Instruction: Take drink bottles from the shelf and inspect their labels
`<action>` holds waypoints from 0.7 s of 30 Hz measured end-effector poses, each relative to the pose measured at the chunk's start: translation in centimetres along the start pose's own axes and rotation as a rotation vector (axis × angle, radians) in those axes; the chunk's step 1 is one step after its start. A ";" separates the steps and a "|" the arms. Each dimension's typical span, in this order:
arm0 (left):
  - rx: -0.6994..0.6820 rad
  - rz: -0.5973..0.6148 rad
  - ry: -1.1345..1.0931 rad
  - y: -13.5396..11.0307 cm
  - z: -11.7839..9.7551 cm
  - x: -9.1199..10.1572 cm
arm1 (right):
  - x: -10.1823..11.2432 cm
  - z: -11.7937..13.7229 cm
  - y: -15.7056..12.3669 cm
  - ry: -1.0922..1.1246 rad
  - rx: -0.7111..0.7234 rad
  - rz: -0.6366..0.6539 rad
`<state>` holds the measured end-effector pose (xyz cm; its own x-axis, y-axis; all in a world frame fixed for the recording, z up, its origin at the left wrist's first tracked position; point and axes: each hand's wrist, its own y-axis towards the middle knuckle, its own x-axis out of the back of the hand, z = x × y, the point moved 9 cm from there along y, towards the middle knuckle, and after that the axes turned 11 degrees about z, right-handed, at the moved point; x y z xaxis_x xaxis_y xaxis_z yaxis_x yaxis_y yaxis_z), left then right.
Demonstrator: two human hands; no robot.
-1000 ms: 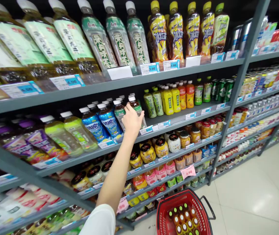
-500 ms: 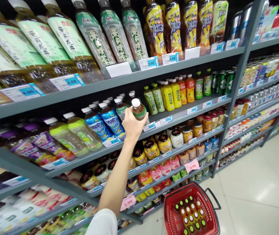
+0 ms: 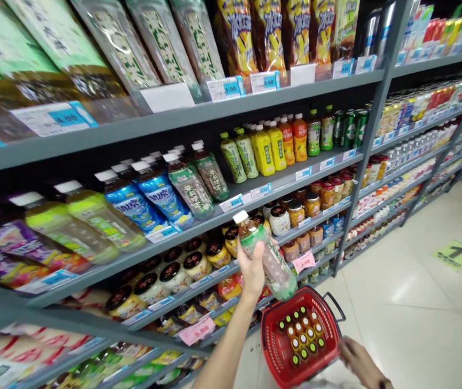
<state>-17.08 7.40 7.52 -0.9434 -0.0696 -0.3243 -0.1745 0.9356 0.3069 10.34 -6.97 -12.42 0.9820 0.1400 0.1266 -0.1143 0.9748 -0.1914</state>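
Note:
My left hand (image 3: 252, 270) is closed around a plastic bottle (image 3: 269, 259) with a white cap, green label and brown liquid at its neck. The bottle tilts, cap to the upper left, in front of the lower shelves. Below it, a red shopping basket (image 3: 269, 337) stands on the floor with several small bottles (image 3: 301, 330) inside, their caps green, white and yellow. My right hand (image 3: 352, 354), slightly blurred, is beside the basket's right rim, fingers loosely stretched and nothing seen in them. Whether it touches the rim is unclear. Similar green-label bottles (image 3: 190, 186) stand on the middle shelf.
Grey shelving (image 3: 198, 111) runs along the left and back, with large tea bottles (image 3: 198, 43) on top. Jars (image 3: 174, 275) fill a lower shelf. Pink price tags (image 3: 196, 330) stick out from shelf edges. A green arrow sign (image 3: 457, 255) marks the tiled floor.
My left hand has drawn the bottle off the middle shelf and brought it down and right, above the basket. My right hand has come into view at the lower right. The view has shifted.

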 end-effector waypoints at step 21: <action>0.218 0.399 -0.363 -7.9 3.6 -6.0 | -3.9 7.7 -0.9 0.111 0.234 0.057</action>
<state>-9.05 1.65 3.77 -0.7604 0.3902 -0.5192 0.2733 0.9174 0.2892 5.46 -7.06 -5.20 0.9820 0.1884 0.0120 -0.1888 0.9813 0.0369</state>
